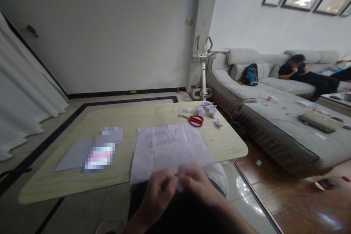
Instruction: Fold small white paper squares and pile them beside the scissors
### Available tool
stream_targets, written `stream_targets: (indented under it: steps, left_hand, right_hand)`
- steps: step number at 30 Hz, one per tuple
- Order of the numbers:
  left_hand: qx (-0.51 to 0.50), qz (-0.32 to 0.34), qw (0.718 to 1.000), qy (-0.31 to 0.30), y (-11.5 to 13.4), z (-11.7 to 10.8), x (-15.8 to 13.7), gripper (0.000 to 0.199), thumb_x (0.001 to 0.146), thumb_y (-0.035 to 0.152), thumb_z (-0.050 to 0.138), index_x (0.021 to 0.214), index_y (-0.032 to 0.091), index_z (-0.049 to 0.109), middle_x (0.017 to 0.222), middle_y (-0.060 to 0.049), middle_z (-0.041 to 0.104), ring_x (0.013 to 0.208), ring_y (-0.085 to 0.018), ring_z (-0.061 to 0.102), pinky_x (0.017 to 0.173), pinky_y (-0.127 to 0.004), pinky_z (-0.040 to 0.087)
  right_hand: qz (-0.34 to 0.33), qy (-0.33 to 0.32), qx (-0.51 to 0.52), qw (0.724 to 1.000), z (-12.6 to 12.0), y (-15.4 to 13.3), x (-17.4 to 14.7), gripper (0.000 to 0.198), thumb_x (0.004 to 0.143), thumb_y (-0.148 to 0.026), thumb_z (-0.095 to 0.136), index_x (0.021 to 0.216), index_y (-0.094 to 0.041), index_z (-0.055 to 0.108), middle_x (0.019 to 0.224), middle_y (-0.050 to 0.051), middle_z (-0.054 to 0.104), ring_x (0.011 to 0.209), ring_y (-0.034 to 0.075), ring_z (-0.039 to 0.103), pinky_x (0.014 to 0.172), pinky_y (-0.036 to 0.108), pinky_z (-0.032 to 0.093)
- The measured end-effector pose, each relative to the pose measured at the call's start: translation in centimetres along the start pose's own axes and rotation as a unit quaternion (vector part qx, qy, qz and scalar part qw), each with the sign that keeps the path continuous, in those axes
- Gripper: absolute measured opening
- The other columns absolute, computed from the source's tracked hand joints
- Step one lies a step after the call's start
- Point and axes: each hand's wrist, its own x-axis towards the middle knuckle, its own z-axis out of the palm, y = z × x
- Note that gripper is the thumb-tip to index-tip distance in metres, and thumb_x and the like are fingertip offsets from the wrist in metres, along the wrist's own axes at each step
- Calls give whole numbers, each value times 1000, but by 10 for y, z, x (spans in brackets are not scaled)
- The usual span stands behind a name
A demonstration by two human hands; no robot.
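Observation:
My left hand (161, 189) and my right hand (196, 182) meet above my lap at the near edge of the table. Fingers of both are closed around a small piece of pale paper (179, 186), mostly hidden by them. Motion smears the right hand. Just beyond lies a large wrinkled sheet of paper (168, 146) with faint lines, overhanging the table's near edge. Scissors (195, 120) with red handles rest past its far right corner, blades pointing left. Several small folded paper shapes (201, 110) sit near the far right corner, with paper scraps (187, 110) beside them.
On the left of the pale wooden table (90, 117) lie a blank sheet (68, 156) and a pixelated bright object (98, 156). A grey sofa (276, 124) stands to the right, where a person (298, 73) sits. White exercise equipment (203, 76) stands behind the table.

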Motion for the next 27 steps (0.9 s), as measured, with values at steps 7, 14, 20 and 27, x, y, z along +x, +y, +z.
stream_targets:
  steps: [7,14,20,27]
  left_hand:
    - [-119,-102,988,-7,-15,10,-7,35,85,38,54,54,22,53,47,3,50,43,-13,51,42,-21,42]
    - [-130,-118,984,18,-23,7,-16,22,84,36,60,68,21,66,60,-1,62,49,-16,57,50,-26,51]
    - [-95,-127,981,113,-18,7,-13,17,79,34,63,75,19,69,74,-4,68,70,-20,64,66,-28,54]
    - [-155,-164,974,1,-7,9,2,42,83,44,54,48,23,44,43,4,43,42,-13,44,41,-23,38]
  right_hand:
    - [-47,0,0,999,4,2,0,46,85,-55,57,59,-18,46,58,-5,38,58,11,36,53,22,33]
    - [-45,38,-3,998,6,-1,-2,44,85,-53,58,61,-18,51,60,-3,44,60,12,43,59,24,38]
    - [66,16,62,996,5,4,-5,44,77,-59,66,67,-17,56,62,-3,47,61,12,43,54,23,37]
    - [68,33,92,993,7,-1,-2,42,76,-54,65,60,-17,53,57,-3,46,57,12,42,52,23,36]
